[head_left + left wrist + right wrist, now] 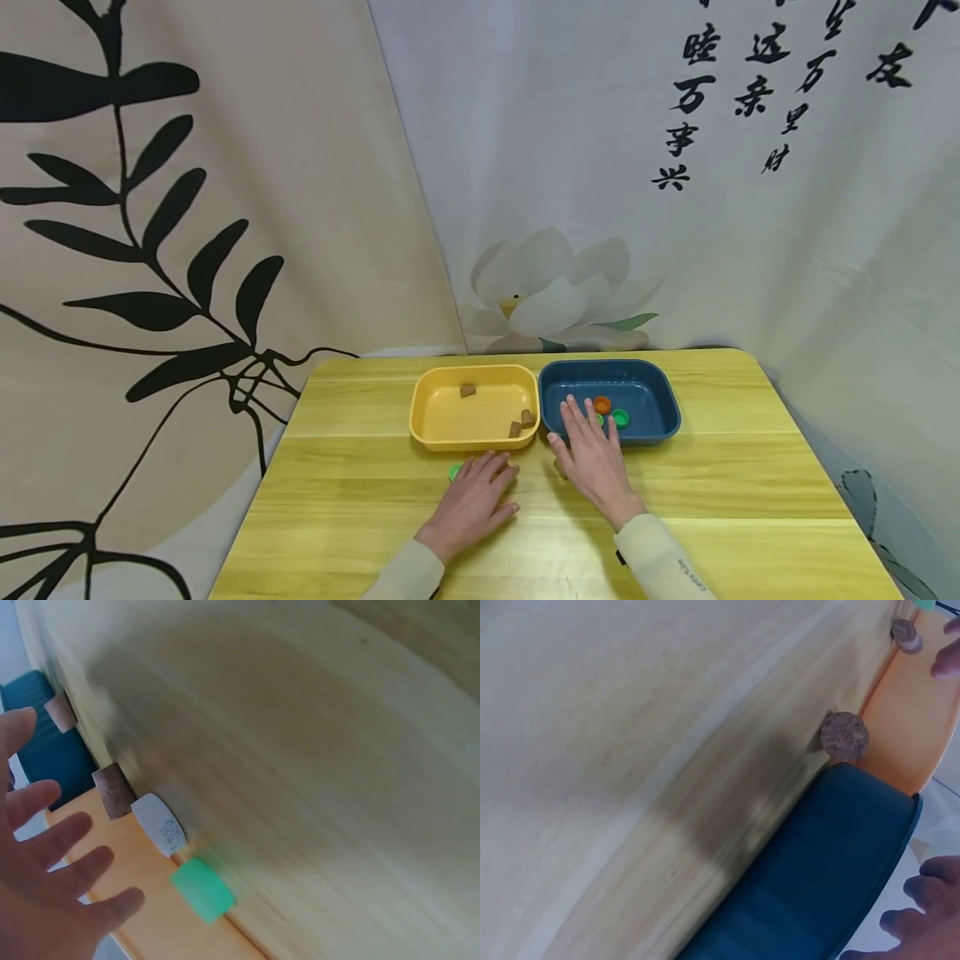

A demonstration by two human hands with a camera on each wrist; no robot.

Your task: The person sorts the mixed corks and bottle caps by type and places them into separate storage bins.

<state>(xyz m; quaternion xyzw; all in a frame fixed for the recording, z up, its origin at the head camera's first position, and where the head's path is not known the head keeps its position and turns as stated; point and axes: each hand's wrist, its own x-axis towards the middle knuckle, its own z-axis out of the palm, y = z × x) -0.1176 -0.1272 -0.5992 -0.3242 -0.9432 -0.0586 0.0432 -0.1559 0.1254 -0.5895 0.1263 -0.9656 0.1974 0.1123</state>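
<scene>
My left hand [472, 504], fingers extended, hovers in front of the yellow tray [457, 417]. A green bottle cap [203, 890], a whitish cap with print [158, 824] and a brown cork stopper [114, 791] lie near it on the table in the left wrist view. With fingers extended, my right hand [592, 462] reaches over the front rim of the blue tray [652, 408]. Beyond its fingertips, an orange cap [602, 405] and a green cap [620, 417] lie inside; another green cap is partly hidden. A cork stopper [844, 736] stands outside, near where the trays meet.
Cork pieces lie in the yellow tray, one [468, 390] at the back and two at the right front. Both trays stand side by side on a wooden table [735, 500]. A printed curtain [337, 167] hangs behind.
</scene>
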